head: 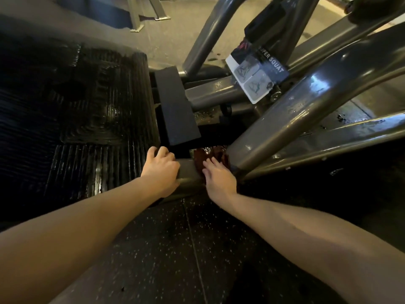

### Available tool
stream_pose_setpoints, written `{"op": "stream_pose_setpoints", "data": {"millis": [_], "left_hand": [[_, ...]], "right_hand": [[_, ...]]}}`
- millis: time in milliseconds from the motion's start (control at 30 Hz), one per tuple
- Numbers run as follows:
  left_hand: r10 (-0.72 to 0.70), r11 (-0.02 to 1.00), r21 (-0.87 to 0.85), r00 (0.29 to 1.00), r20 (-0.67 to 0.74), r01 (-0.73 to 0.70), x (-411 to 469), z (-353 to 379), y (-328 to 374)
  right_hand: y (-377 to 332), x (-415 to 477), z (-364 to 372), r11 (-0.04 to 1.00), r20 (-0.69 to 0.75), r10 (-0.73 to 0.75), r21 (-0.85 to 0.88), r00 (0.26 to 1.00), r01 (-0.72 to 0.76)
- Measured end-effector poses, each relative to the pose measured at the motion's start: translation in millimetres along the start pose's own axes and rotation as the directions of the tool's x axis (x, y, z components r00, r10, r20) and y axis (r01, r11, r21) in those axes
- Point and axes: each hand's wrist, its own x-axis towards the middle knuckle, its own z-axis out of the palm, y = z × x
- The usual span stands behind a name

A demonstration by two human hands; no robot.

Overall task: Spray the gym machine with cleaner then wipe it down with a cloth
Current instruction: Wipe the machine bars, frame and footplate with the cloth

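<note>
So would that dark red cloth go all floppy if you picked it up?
Probably floppy: the cloth drapes over the grey bar, following its curve under the right hand. Likely light, since flat fingers alone pin it. It looks wet and shiny, so it may slide easily on the metal.

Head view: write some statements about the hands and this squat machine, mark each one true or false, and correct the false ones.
1. The right hand lies with straight fingers on a dark reddish cloth. True.
2. The left hand holds a spray bottle. False: it rests on the grey frame tube, and no bottle is in view.
3. The placard on the frame shows the word SQUAT. True.
4. The ribbed black footplate lies to the right of both hands. False: it lies to their left.
5. The large slanting tube looks fully dry. False: droplets and wet sheen show on it.
</note>
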Motion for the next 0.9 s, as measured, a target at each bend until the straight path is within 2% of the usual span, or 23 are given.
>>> {"op": "stream_pose_setpoints", "data": {"millis": [100,200,300,367,500,600,700,767,833,900], "left_hand": [[-0.021,0.996,-0.085,0.999,-0.047,0.017,-13,0,-8],[-0.067,0.987,-0.149,0.993,-0.097,0.052,-26,-1,-21],[-0.101,0.981,-0.178,0.991,-0.093,0.083,-36,-3,-33],[-0.104,0.98,-0.176,0.991,-0.089,0.087,-41,-3,-39],[-0.087,0.983,-0.17,0.993,-0.075,0.073,-51,-2,-45],[-0.069,0.986,-0.153,0.997,-0.046,0.061,-55,-2,-44],[-0.06,0.987,-0.15,0.998,-0.013,0.058,-58,-4,-44],[-0.068,0.986,-0.155,0.998,0.009,0.068,-61,-4,-45],[-0.083,0.982,-0.169,0.996,0.026,0.086,-62,-2,-47],[-0.086,0.981,-0.174,0.996,0.035,0.091,-63,0,-47]], "right_hand": [[8,-34,6,0.997,0.037,-0.073,0.022,0.997,0.072],[15,-24,3,0.99,0.091,-0.135,-0.026,0.987,0.138],[6,-10,15,0.982,0.139,-0.114,-0.137,0.984,0.133],[-16,-13,26,0.987,0.147,-0.1,-0.111,0.984,0.117],[-43,-20,37,0.916,0.187,-0.353,-0.132,0.917,0.38],[-19,-9,24,0.862,0.246,-0.435,-0.163,0.866,0.479],[16,-4,11,0.898,0.246,-0.305,-0.246,0.92,0.363],[24,-5,8,0.931,0.226,-0.226,-0.237,0.948,0.278],[12,-6,10,0.947,0.23,-0.212,-0.192,0.95,0.257],[-10,-4,11,0.94,0.255,-0.29,-0.103,0.922,0.324]]}}
